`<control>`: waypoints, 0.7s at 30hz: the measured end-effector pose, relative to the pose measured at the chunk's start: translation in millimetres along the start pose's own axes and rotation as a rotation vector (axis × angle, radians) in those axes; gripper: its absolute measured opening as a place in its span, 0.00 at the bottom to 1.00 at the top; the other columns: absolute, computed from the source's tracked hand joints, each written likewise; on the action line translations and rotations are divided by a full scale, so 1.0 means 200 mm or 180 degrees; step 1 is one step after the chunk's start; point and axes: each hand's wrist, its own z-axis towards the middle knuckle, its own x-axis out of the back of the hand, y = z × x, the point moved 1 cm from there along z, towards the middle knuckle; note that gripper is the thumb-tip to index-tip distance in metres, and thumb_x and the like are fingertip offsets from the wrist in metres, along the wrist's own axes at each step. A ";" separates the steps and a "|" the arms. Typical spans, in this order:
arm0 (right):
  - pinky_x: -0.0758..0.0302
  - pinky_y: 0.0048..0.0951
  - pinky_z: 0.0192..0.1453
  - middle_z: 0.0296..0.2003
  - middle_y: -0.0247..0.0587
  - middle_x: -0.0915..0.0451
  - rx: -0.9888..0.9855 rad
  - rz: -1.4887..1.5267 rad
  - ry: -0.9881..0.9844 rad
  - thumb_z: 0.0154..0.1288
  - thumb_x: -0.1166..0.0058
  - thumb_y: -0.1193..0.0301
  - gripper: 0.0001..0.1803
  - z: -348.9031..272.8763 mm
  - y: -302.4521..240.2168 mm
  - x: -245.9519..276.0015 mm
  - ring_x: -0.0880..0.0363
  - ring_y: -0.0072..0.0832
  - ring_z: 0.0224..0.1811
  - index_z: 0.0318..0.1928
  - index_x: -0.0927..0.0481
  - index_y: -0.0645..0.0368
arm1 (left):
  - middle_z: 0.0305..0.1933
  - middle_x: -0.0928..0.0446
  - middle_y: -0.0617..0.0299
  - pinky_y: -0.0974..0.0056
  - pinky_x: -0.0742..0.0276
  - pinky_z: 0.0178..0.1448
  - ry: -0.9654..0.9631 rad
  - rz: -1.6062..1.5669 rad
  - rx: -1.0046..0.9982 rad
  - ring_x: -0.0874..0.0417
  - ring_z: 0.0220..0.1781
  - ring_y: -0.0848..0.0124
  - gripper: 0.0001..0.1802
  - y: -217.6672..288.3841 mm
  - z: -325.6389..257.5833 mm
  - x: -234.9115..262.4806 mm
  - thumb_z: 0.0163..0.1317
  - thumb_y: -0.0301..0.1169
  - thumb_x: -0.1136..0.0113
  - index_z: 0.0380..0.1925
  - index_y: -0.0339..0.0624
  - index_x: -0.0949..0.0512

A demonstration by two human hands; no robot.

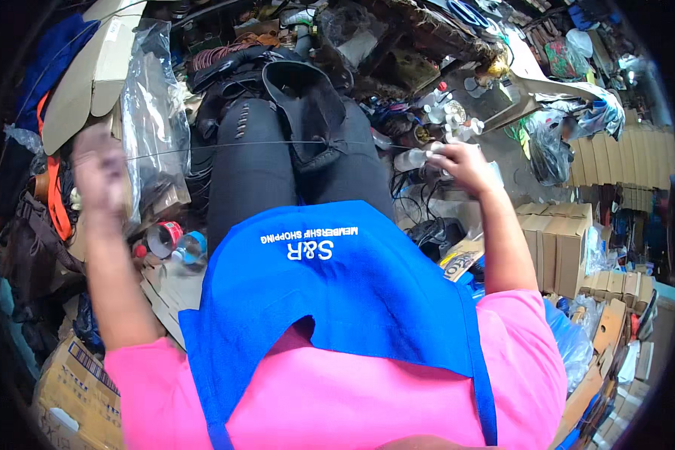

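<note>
A black shoe (300, 90) is held between my knees, its opening turned up. A thin dark thread (225, 143) runs taut across it, stretched out to both sides. My left hand (101, 169) is far out to the left and blurred by motion, closed at the thread's left end. Out on the right, my right hand (465, 165) is closed with its fingers pinched on the other end of the thread. Whether either hand also holds a tool cannot be made out.
White plastic bottles (450, 112) cluster just beyond my right hand. A clear plastic sheet (154, 112) and a cardboard piece (75, 112) lie near my left hand. Stacked cardboard (555, 240) stands to the right. A blue apron (337, 300) covers my lap.
</note>
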 end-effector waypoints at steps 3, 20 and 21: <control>0.25 0.38 0.46 0.33 0.47 0.19 -0.0646 -0.0177 0.0144 0.60 0.42 0.59 0.15 -0.18 0.15 0.01 0.20 0.43 0.38 0.39 0.16 0.57 | 0.24 0.34 0.70 0.76 0.44 0.28 -0.0642 -0.0095 -0.0406 0.41 0.22 0.82 0.12 0.39 -0.04 0.28 0.70 0.34 0.51 0.42 0.35 0.27; 0.25 0.28 0.43 0.33 0.37 0.23 0.1286 0.1166 0.0283 0.56 0.43 0.79 0.07 0.37 -0.60 -0.05 0.22 0.27 0.38 0.37 0.19 0.59 | 0.39 0.24 0.56 0.60 0.26 0.51 -0.3668 0.3157 -0.0850 0.21 0.45 0.59 0.13 -0.44 -0.07 -1.24 0.51 0.33 0.33 0.37 0.43 0.18; 0.25 0.29 0.43 0.33 0.38 0.22 0.1430 0.0827 0.0381 0.55 0.42 0.79 0.06 0.38 -0.59 -0.06 0.21 0.30 0.39 0.35 0.20 0.59 | 0.39 0.24 0.56 0.60 0.26 0.51 -0.3667 0.3159 -0.0840 0.21 0.45 0.59 0.13 -0.45 -0.06 -1.24 0.51 0.33 0.33 0.37 0.43 0.18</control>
